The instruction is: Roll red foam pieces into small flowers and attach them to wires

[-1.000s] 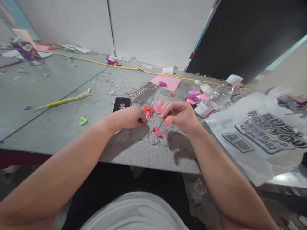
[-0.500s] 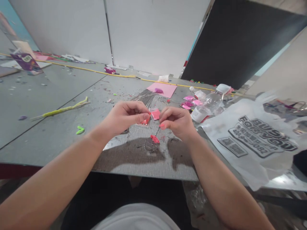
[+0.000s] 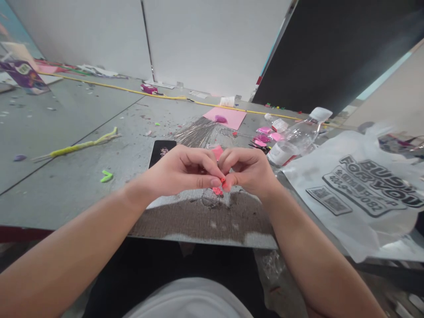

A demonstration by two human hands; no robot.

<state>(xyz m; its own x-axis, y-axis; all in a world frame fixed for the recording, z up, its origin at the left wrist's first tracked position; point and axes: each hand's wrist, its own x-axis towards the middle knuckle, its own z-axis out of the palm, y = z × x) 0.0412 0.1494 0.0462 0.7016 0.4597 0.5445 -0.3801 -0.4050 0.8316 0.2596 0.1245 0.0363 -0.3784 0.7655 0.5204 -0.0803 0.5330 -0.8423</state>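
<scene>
My left hand (image 3: 185,171) and my right hand (image 3: 247,173) meet above the near part of the table, both closed in a pinch. Between their fingertips is a small red lump (image 3: 223,180) that looks like soft clay; its far side is hidden by the fingers. Just below, a pinkish-red clay piece (image 3: 217,191) rests beside a loop of thin wire (image 3: 209,199). A pink packet (image 3: 217,151) shows partly behind my fingers. Left of them lies a dark phone (image 3: 161,150), partly covered by my left hand.
Thin wires (image 3: 195,131) lie by a pink sheet (image 3: 236,118) holding a purple lump. To the right are a clear bottle (image 3: 303,134), bright pink packets (image 3: 264,138) and a white plastic bag (image 3: 357,185). A yellow-green wrapped stick (image 3: 82,146) and green piece (image 3: 106,176) lie left.
My left hand has moved right and slightly down from the red packet to meet my right hand at the fingertips. The view has shifted slightly, showing more of the phone.
</scene>
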